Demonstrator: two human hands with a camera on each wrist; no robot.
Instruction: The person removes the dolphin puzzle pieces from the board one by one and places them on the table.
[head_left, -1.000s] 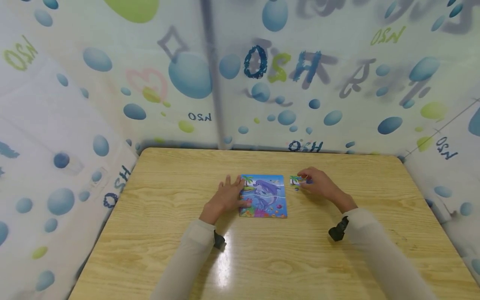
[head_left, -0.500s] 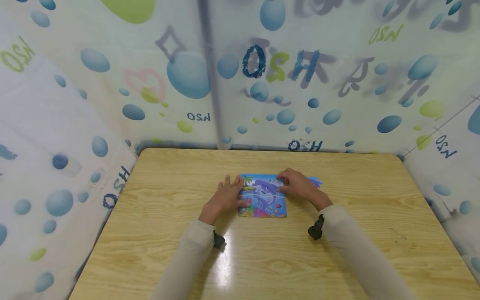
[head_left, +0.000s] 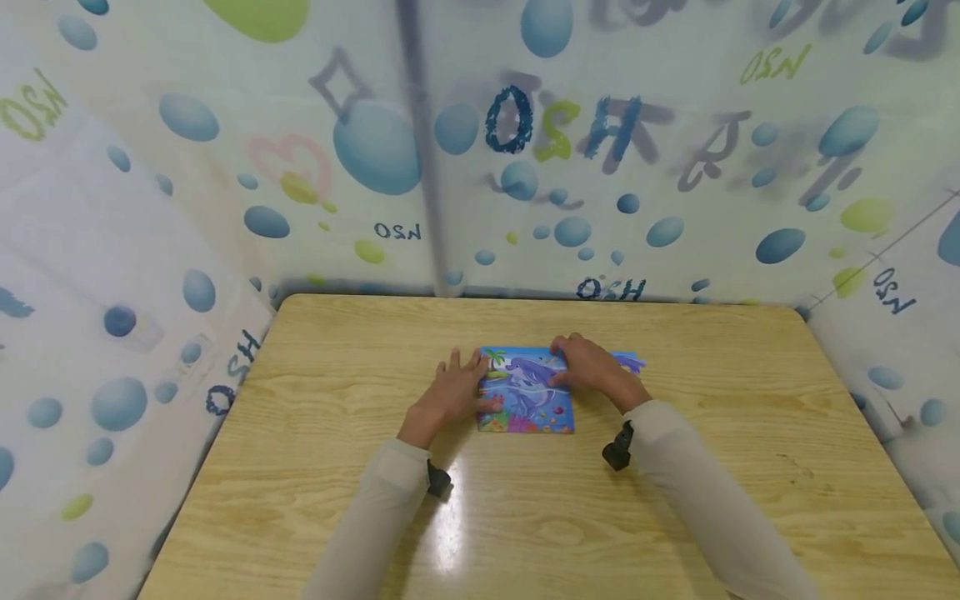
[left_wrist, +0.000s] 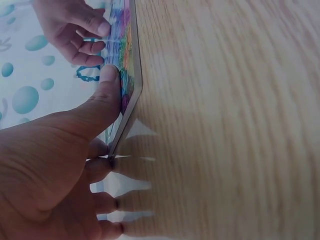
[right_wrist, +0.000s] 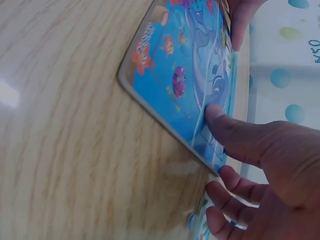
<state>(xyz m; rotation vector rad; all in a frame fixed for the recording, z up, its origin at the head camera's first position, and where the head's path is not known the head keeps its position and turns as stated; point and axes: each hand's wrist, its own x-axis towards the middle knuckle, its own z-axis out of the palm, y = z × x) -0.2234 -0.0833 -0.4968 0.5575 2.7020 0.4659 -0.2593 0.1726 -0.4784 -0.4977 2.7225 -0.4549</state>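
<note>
A square jigsaw puzzle (head_left: 528, 404) with a dolphin and sea picture lies flat on the wooden table. My left hand (head_left: 452, 390) rests spread at its left edge. In the left wrist view the left thumb (left_wrist: 108, 80) lies on the puzzle's surface, and other fingertips touch the table beside it. My right hand (head_left: 591, 365) is at the upper right corner, its thumb (right_wrist: 222, 125) on the picture and its other fingers curled at the edge. Whether a single piece is between them is hidden. Purple-blue loose pieces (head_left: 628, 361) lie just right of that hand.
The wooden table (head_left: 337, 500) extends all around the puzzle. Behind it stands a wall (head_left: 645, 167) covered with printed drops and letters. Part of another loose piece (right_wrist: 201, 220) shows beneath the right fingers in the right wrist view.
My right hand has moved left from the loose pieces to the puzzle's upper right corner, then slightly farther onto it. The left hand has stayed at the left edge.
</note>
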